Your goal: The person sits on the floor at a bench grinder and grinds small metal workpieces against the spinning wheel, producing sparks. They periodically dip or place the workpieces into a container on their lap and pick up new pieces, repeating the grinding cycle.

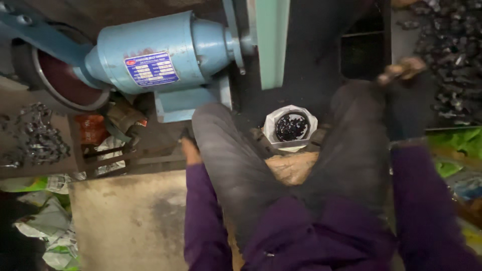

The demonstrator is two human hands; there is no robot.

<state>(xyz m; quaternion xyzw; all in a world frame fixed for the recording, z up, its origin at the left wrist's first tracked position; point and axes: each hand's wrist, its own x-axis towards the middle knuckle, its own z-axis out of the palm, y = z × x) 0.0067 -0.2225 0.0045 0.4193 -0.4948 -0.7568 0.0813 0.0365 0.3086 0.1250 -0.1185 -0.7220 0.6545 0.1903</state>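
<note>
I sit with my knees in dark grey trousers spread, purple sleeves on both arms. My left hand (190, 150) is down beside my left knee, mostly hidden behind it, so I cannot see what it holds. My right hand (402, 70) is raised past my right knee and is blurred, with a dark covering over the wrist; its grip is unclear. Between my knees stands a white tub (273, 120) filled with small dark shiny pieces (292, 126). A blue bench grinder motor (160, 55) sits ahead on the left, its reddish wheel (65, 83) at the far left.
A heap of dark metal pieces (452, 50) lies at the top right, and another (37, 138) at the left. A worn flat block (130, 221) is beside my left leg. A pale green post (271, 40) rises by the motor. Crumpled paper and green wrappers litter both sides.
</note>
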